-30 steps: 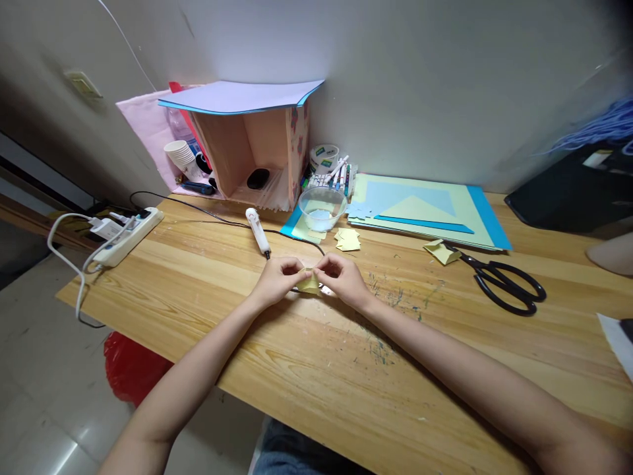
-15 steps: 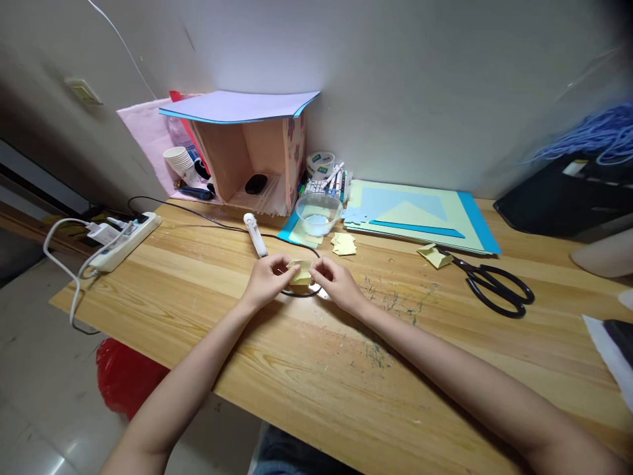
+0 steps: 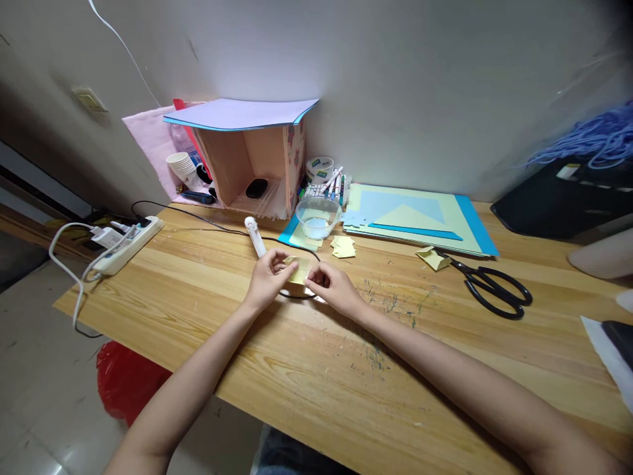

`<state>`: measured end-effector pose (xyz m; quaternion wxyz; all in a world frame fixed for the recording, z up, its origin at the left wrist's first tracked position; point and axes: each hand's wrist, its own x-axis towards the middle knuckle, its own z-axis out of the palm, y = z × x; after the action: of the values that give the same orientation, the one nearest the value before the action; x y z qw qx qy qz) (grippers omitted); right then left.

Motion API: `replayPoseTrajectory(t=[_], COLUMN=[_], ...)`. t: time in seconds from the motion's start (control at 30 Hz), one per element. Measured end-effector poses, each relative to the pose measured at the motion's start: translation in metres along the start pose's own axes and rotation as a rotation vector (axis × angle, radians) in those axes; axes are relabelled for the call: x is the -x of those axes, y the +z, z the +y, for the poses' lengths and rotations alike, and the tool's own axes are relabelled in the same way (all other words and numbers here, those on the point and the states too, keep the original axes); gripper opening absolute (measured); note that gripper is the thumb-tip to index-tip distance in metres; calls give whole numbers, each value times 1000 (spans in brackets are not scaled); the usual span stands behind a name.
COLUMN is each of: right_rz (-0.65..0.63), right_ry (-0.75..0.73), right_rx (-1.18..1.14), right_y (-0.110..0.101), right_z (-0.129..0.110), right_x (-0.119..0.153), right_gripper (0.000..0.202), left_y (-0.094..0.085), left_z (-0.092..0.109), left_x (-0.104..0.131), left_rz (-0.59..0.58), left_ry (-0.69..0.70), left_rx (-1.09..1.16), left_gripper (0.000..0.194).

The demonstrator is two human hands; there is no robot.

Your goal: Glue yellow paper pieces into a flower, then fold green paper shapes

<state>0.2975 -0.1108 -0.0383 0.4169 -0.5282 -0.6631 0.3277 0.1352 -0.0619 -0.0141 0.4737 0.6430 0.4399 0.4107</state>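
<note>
Just on the near side of the clear bowl (image 3: pixel 319 218), a small yellow paper (image 3: pixel 301 271) sits between the two hands. The left hand (image 3: pixel 267 277) pinches its left side; the right hand (image 3: pixel 333 284) meets its lower right corner, grip unclear. Pale and seemingly creased, its long axis is hard to tell. Farther off, yellow cutouts (image 3: pixel 343 247) lie just before the bowl.

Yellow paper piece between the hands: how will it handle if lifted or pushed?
The yellow paper piece is probably very light, being small and thin-looking. It likely won't droop much: the part past the left hand shows no obvious sag. A firm push from the right hand at its edge would probably buckle it.
</note>
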Motion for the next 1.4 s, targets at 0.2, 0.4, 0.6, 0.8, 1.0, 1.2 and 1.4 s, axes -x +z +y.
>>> replayPoseTrajectory(t=[0.2,0.4,0.6,0.8,1.0,1.2,1.4], right_rz=[-113,-167,-55,72,10,29,126], right_ry=[-86,-140,-64,89,24,46,75], right_rx=[118,212,-9,-300,-225,-242,-290], right_y=[-3,-4,-3,-3,-4,-5,-6], right_z=[-3,-5,0,5,-1,-3,-3], right_x=[-1,-2,-2,-2,0,1,-1], right_gripper=[25,26,15,15,19,25,28], left_y=[4,7,4,-6,-2,-1,-27], left_z=[-1,0,4,1,-1,-4,7], left_x=[1,4,4,5,8,6,0], left_rz=[-48,-114,-89,-180,-300,-230,-351], left_ry=[7,45,86,24,-18,-28,-144], left_rx=[18,-7,-86,-196,-179,-238,-129], left_gripper=[35,33,30,30,22,26,26])
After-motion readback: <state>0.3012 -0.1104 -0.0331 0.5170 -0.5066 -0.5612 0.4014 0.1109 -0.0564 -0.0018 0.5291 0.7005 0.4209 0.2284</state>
